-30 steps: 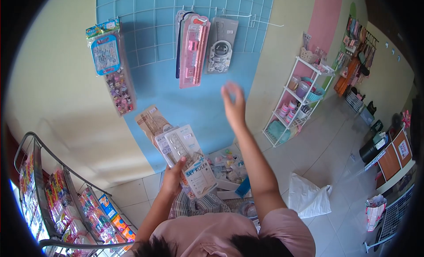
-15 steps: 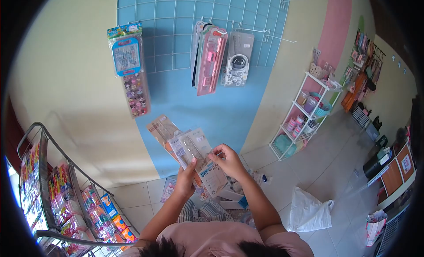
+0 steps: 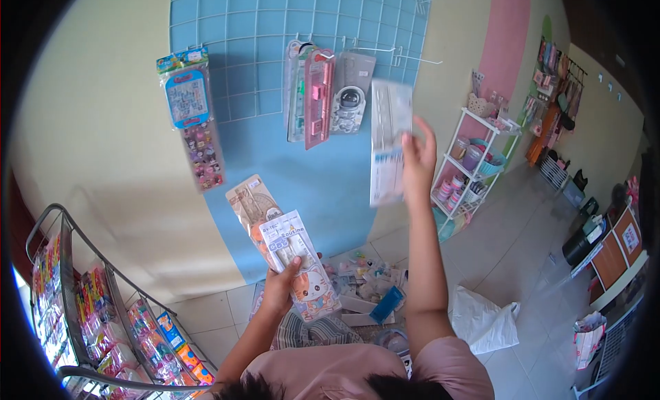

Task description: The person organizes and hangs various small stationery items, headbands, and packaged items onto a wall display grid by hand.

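Note:
My right hand [image 3: 420, 159] is raised and pinches the edge of a slightly blurred ruler set pack [image 3: 389, 145], held upright in front of the wire grid. Lower down, my left hand [image 3: 280, 290] grips a couple of flat packs with the thumb on top. The front one is a white stationery pack [image 3: 297, 245] with an orange cat face; behind it a brown and orange pack [image 3: 251, 202] sticks out to the upper left. Near the ruler set, on hooks, hang an astronaut pack [image 3: 348, 101] and a pink stationery pack [image 3: 317, 101].
The white wire grid [image 3: 227, 28] is on a blue wall, with a blue toy pack [image 3: 186, 97] at left. Assorted packs [image 3: 361, 276] lie on the floor before me, a white plastic bag [image 3: 485, 321] to the right. A curved metal display rack [image 3: 103, 252] stands left, a white shelf [image 3: 474, 142] right.
My right hand has lifted the ruler set pack off the stack, up and right toward the grid hooks. The left hand still holds the other packs, and the cat pack is now uncovered.

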Available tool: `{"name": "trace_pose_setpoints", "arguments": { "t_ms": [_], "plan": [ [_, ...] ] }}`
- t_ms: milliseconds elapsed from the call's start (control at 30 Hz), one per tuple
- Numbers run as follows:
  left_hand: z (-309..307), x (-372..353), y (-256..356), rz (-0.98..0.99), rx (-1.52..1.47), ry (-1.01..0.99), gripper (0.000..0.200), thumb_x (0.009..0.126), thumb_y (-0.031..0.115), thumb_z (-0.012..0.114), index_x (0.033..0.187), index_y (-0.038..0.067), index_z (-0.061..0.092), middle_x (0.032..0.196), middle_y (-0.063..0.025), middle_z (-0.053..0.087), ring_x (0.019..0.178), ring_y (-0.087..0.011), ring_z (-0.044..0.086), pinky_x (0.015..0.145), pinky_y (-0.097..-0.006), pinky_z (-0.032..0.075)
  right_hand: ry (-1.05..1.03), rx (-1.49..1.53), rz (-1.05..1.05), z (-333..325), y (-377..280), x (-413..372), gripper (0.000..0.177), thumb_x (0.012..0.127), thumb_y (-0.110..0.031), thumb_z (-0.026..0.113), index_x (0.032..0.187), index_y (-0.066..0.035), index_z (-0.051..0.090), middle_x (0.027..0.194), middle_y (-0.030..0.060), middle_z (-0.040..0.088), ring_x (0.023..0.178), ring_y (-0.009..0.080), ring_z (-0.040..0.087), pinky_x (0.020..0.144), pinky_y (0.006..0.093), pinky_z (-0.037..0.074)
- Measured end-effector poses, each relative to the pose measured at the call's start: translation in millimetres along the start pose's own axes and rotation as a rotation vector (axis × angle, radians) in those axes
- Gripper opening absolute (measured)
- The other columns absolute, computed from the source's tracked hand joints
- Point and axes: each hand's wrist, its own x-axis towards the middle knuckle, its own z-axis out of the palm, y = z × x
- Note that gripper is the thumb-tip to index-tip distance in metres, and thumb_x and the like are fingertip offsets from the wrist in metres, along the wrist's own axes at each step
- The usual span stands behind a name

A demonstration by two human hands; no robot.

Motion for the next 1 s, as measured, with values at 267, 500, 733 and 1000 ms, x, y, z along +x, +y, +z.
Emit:
{"name": "trace_pose_setpoints", "arguments": {
  "t_ms": [267, 500, 733, 1000],
  "plan": [
    [-3, -13, 3, -0.013, -0.026, 0.053, 0.035, 0.089, 0.014, 0.058, 0.119, -0.001, 0.047, 0.106, -0.0200, 0.063, 0.096, -0.0265, 0.064, 0.081, -0.0391, 0.054, 0.012, -0.161, -0.130, 16, 8, 73, 0.034, 0.092, -0.008, 0.054, 0.125, -0.003, 0.047, 0.080, 0.0060, 0.061, 0.073, 0.0081, 0.052, 0.068, 0.0217, 0.041],
    [-23, -20, -1, -0.038, -0.006, 0.034, 0.044, 0.089, 0.016, 0.057, 0.126, -0.001, 0.040, 0.109, -0.0228, 0.061, 0.097, -0.0299, 0.063, 0.081, -0.0414, 0.054, 0.052, -0.121, -0.087, 12, 23, 65, 0.032, 0.092, -0.009, 0.055, 0.123, -0.004, 0.050, 0.079, 0.0058, 0.062, 0.070, 0.0085, 0.054, 0.066, 0.0226, 0.042],
    [-23, -23, -5, -0.099, -0.012, 0.064, 0.033, 0.089, 0.009, 0.059, 0.118, -0.003, 0.049, 0.107, -0.0161, 0.062, 0.095, -0.0248, 0.064, 0.082, -0.0371, 0.053, -0.035, -0.218, -0.007, 27, 59, 88, 0.033, 0.089, -0.011, 0.058, 0.121, -0.005, 0.052, 0.080, 0.0073, 0.063, 0.072, 0.0122, 0.056, 0.068, 0.0259, 0.044],
    [-19, -14, -10, -0.017, 0.088, 0.166, 0.031, 0.084, 0.010, 0.067, 0.112, 0.001, 0.056, 0.104, -0.0079, 0.063, 0.092, -0.0169, 0.062, 0.080, -0.0321, 0.051, 0.103, -0.517, -0.208, 42, 79, 20, 0.027, 0.083, -0.018, 0.064, 0.104, -0.002, 0.059, 0.111, 0.0171, 0.058, 0.107, 0.0309, 0.054, 0.092, 0.0377, 0.042]
  ]
}}
